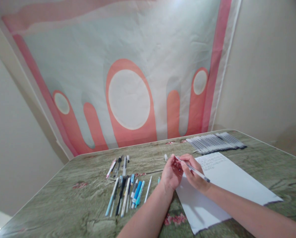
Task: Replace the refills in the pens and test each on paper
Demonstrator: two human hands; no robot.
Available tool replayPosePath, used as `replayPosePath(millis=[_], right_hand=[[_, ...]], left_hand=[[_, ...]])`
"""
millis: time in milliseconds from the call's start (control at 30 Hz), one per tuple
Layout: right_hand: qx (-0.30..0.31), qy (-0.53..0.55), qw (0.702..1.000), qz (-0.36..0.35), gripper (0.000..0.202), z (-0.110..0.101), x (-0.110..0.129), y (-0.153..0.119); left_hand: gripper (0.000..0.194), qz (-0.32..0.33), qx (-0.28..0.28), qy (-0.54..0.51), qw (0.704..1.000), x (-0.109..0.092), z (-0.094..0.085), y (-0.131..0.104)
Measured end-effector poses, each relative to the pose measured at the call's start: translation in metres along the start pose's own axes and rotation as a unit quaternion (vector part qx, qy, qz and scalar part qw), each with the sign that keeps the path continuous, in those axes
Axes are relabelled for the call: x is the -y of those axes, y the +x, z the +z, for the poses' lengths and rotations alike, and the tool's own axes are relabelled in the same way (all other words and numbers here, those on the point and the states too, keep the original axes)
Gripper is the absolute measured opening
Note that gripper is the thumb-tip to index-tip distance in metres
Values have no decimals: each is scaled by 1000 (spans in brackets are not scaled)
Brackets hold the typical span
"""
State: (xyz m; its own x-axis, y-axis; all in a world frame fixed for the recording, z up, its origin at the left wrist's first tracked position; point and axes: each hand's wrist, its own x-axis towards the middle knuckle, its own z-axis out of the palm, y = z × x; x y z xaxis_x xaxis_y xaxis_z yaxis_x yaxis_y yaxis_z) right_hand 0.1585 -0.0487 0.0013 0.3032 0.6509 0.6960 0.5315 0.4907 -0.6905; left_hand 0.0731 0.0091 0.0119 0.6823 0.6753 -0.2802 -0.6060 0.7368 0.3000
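My right hand (193,172) is closed round a slim clear-barrelled pen (196,171) with a dark end pointing back toward my wrist. The pen's other end meets the fingertips of my left hand (172,172), which is turned palm up with its fingers curled in. What the left fingers grip, if anything, is hidden. Under my right hand lies a white sheet of paper (224,185) with several lines of handwriting near its top. A small whitish cap-like piece (166,157) rests on the table just beyond my left hand.
Assorted pens (124,195) lie in a row left of my left forearm, with more pens and parts (111,168) behind them. Many clear pens (216,142) are lined up at the back right. The wood-patterned table (63,201) ends before a patterned hanging (160,53).
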Motion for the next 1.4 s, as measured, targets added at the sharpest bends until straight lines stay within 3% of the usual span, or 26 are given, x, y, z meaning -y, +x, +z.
replayPosePath(millis=[467, 733, 1100, 1400], right_hand=[[-5, -8, 1000, -1, 17, 1, 0, 0], [5, -12, 1000, -3, 14, 0, 0, 0], [15, -10, 1000, -9, 13, 0, 1, 0], [17, -22, 999, -21, 13, 1, -5, -2]], left_hand=[[18, 2, -20, 7, 1000, 0, 3, -1], [18, 0, 7, -5, 1000, 0, 0, 1], [16, 36, -41, 51, 997, 0, 4, -3], [13, 21, -1, 12, 1000, 3, -2, 3]])
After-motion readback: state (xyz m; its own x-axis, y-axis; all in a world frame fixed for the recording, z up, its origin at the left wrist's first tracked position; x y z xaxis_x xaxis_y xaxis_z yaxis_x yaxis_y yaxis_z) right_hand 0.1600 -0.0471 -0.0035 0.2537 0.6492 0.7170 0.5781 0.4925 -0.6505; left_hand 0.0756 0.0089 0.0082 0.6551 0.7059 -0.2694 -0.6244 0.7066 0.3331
